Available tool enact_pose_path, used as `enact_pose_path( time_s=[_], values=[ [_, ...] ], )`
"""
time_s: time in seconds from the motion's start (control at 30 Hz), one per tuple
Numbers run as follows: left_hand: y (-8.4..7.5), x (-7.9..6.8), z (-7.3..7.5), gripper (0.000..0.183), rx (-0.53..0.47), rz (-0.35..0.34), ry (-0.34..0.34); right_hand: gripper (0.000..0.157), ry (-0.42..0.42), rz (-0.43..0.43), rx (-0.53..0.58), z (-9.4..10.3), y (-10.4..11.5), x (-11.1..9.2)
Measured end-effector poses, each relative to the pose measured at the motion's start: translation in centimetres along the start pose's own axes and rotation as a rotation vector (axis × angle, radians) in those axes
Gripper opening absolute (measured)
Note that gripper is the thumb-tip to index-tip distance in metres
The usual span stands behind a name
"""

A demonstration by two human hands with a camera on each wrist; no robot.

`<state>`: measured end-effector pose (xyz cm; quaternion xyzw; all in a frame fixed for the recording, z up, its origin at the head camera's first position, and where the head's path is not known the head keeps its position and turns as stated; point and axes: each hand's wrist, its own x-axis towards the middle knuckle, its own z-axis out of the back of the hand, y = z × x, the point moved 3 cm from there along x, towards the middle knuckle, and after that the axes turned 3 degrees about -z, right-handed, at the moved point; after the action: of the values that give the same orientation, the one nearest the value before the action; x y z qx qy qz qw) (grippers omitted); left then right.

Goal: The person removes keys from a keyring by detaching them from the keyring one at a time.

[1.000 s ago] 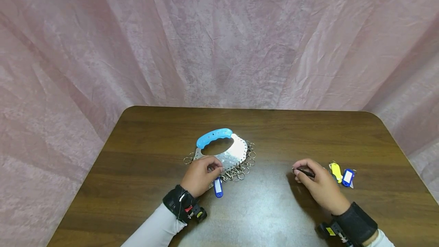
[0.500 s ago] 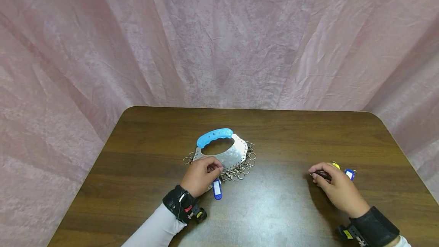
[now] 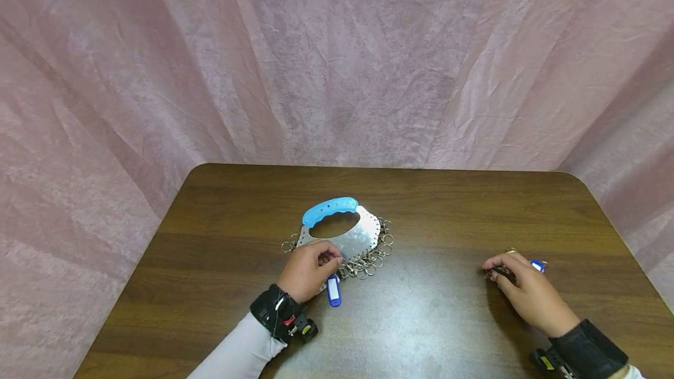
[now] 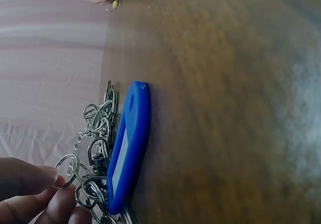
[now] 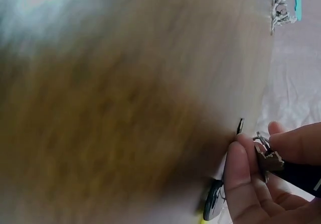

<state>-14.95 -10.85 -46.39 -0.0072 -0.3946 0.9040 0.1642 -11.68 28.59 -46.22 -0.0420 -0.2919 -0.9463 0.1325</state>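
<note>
In the head view my left hand (image 3: 310, 268) lies over the near edge of a metal key holder plate (image 3: 354, 243) with a light blue handle (image 3: 330, 209). Thumb and fingertips pinch a metal split ring (image 4: 74, 163) at its rim. Just below hangs a blue key tag (image 3: 334, 291) with a white label. Farther right, my right hand (image 3: 526, 291) is curled round a slim black object (image 5: 298, 178) with a small metal ring (image 5: 262, 139) at one end; I cannot tell its kind. Fingers cover part of it.
Another blue key tag (image 3: 537, 265) lies just beyond my right hand, which mostly hides a yellow tag. A dark oval piece (image 5: 214, 200) sits below the right fingers. Several rings (image 3: 380, 250) fringe the plate. Behind the brown table (image 3: 447, 203) hangs a pink curtain (image 3: 337, 75).
My right hand has moved right and slightly nearer with the black object, now covering most of the yellow tag. The left hand stays in place; the blue tag under it shifted slightly down.
</note>
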Motion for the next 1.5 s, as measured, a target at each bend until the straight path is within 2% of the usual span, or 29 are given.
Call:
enact_pose_path(
  time_s=[0.2, 0.43, 1.07, 1.37, 1.5],
  values=[
    [0.0, -0.1, 0.0, 0.005, 0.007, 0.004, -0.001, 0.024, -0.007, 0.001, -0.04, 0.1, -0.2, 0.0],
    [0.0, -0.1, 0.1, 0.007, 0.008, 0.008, -0.009, 0.026, -0.035, 0.067, -0.108, 0.0, -0.2, -0.3],
    [0.1, 0.0, -0.2, 0.007, 0.01, -0.006, -0.009, 0.036, -0.082, 0.186, -0.177, -0.4, 0.0, -1.0],
    [0.1, 0.0, -0.2, 0.005, 0.004, 0.005, -0.002, 0.041, -0.049, 0.166, -0.182, -0.3, 0.1, -1.2],
    [-0.1, 0.0, -0.1, 0.005, 0.008, -0.009, -0.007, 0.043, -0.044, 0.151, -0.171, -0.2, 0.1, -1.3]
  ],
)
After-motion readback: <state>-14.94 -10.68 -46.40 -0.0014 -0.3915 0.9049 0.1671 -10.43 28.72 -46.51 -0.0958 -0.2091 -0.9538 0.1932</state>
